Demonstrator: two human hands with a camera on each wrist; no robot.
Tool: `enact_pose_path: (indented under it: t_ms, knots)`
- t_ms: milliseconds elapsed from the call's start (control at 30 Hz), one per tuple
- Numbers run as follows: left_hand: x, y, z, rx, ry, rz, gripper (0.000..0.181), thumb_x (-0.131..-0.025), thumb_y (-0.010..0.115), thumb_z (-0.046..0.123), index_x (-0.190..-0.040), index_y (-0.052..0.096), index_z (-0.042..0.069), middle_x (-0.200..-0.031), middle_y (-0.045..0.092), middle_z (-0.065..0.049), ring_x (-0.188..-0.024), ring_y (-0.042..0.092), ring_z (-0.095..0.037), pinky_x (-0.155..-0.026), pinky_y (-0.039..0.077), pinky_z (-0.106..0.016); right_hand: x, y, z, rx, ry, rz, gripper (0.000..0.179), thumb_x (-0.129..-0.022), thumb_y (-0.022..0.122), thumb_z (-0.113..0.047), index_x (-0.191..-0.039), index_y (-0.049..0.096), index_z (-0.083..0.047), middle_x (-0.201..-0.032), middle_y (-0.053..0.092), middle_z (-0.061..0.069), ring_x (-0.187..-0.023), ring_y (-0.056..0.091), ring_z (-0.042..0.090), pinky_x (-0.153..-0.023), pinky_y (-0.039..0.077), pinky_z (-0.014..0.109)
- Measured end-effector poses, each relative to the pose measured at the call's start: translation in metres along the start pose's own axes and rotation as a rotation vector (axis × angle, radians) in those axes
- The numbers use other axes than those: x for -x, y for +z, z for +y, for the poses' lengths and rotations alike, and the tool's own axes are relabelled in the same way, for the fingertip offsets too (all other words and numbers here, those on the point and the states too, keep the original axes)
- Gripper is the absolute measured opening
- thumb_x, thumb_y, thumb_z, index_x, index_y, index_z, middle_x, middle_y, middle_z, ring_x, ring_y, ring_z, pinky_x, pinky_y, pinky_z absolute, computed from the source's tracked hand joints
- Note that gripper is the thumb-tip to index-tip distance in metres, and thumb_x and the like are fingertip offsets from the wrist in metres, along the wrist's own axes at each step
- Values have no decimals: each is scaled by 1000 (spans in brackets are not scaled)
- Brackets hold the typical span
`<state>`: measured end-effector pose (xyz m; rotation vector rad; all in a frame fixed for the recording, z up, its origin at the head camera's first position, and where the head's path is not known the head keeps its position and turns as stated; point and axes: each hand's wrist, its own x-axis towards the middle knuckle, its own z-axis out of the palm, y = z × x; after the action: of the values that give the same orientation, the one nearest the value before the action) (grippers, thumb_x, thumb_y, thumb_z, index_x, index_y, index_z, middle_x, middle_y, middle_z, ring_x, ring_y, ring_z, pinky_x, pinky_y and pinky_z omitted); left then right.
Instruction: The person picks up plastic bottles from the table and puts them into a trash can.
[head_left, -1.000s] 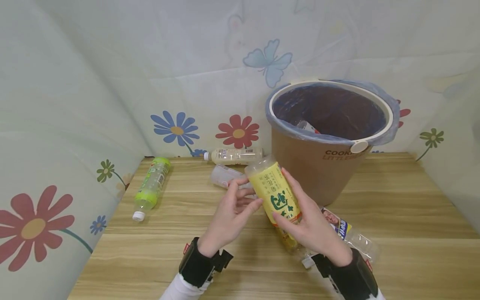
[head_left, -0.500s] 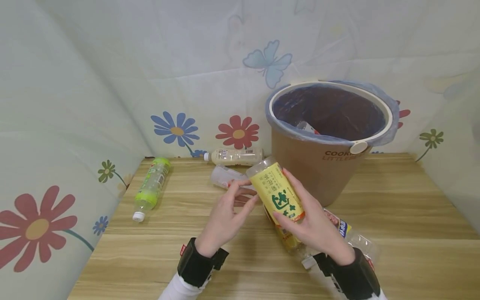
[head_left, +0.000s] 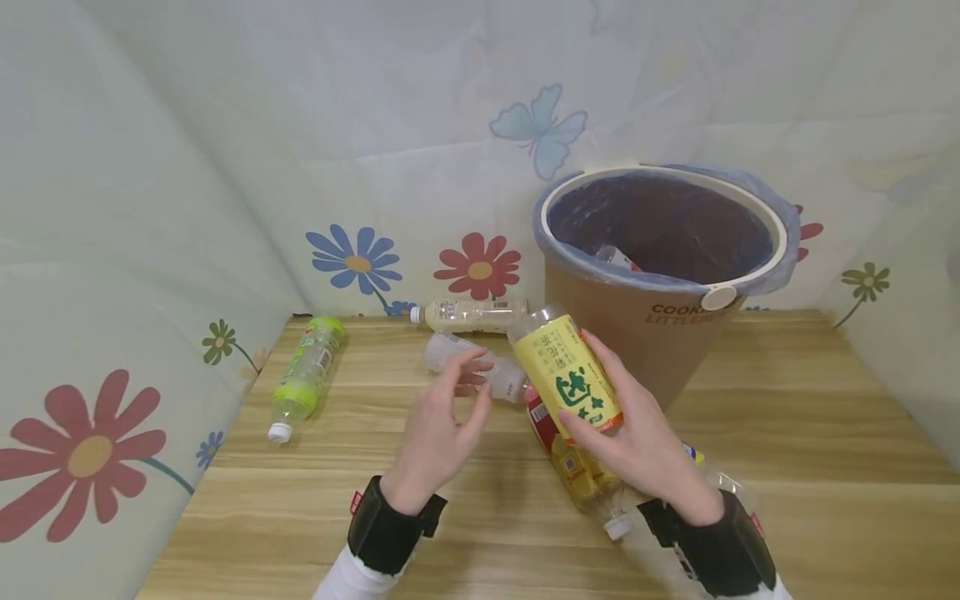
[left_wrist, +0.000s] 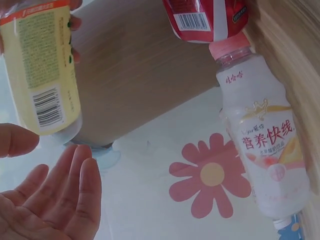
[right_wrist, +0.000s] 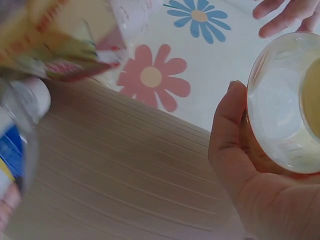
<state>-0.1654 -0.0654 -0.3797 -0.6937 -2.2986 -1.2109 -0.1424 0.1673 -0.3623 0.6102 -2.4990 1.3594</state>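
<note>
My right hand (head_left: pixel 637 442) grips a clear plastic bottle with a yellow label (head_left: pixel 566 367), thumb on the near side and fingers round the far side. It is tilted above the table, in front of the bin. Just left of it, my left hand (head_left: pixel 435 433) is held apart from the bottle with fingers loosely bent and nothing in them; the left wrist view shows the palm (left_wrist: pixel 45 215). Under the held bottle lies a red-labelled bottle with amber contents showing (head_left: pixel 581 471). A white drink bottle with a pink cap (left_wrist: pixel 265 135) lies behind my left fingers.
A brown bin (head_left: pixel 615 308) with a blue liner stands at the back right, a bottle (head_left: pixel 617 257) inside. A green-labelled bottle (head_left: pixel 307 371) lies at the left, a pale bottle (head_left: pixel 472 315) along the back. Another clear bottle (head_left: pixel 726 483) is partly behind my right wrist.
My left hand has drawn away from the bottle, to the left and toward me. My right hand has shifted slightly right with the yellow-labelled bottle, uncovering more of the red-labelled one.
</note>
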Motion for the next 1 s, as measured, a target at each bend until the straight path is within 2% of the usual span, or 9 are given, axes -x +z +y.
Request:
enact_pose_path:
  t_ms: [133,333,467,667,833,1000]
  knots:
    - [-3,-2,1,-62,46,17,40,-89,60,7,-128,51,8,-115,64,-3,-96,61,-14,-78,54,-30,-10,-11,-10,26,-16,-4,84,-83,72,-24,-150,21,-31,-119,53,4,-81,55,15,-61,53,31]
    - [-7,-2,5,-159,113,27,42,-89,60,8,-129,51,7,-121,61,-6,-104,58,-15,-88,51,-31,-30,-35,-35,86,-66,31,82,-82,72,-23,-149,25,-28,-108,55,5,-73,55,17,-54,51,30]
    - [-9,-1,6,-169,129,19,42,-88,61,8,-129,51,6,-122,61,-7,-105,58,-15,-89,51,-30,-44,-57,-56,137,-79,58,80,-84,71,-23,-149,25,-28,-106,55,9,-72,53,19,-50,50,30]
    - [-8,2,7,-169,120,5,44,-87,62,6,-129,51,6,-123,60,-6,-104,58,-15,-89,51,-31,-63,-93,-84,190,-82,100,76,-85,68,-23,-148,26,-28,-109,54,13,-70,53,24,-43,48,28]
    - [-8,2,6,-161,118,-3,43,-88,60,8,-130,50,6,-123,60,-7,-103,59,-17,-88,51,-32,-85,-119,-87,297,-58,131,74,-87,65,-29,-149,25,-28,-106,53,16,-75,51,26,-45,45,25]
    - [-7,3,6,-162,122,-18,42,-89,59,10,-130,50,4,-123,59,-7,-103,59,-18,-88,52,-32,-110,-139,-72,362,38,93,78,-89,61,-37,-152,15,-28,-112,51,20,-79,53,30,-46,47,29]
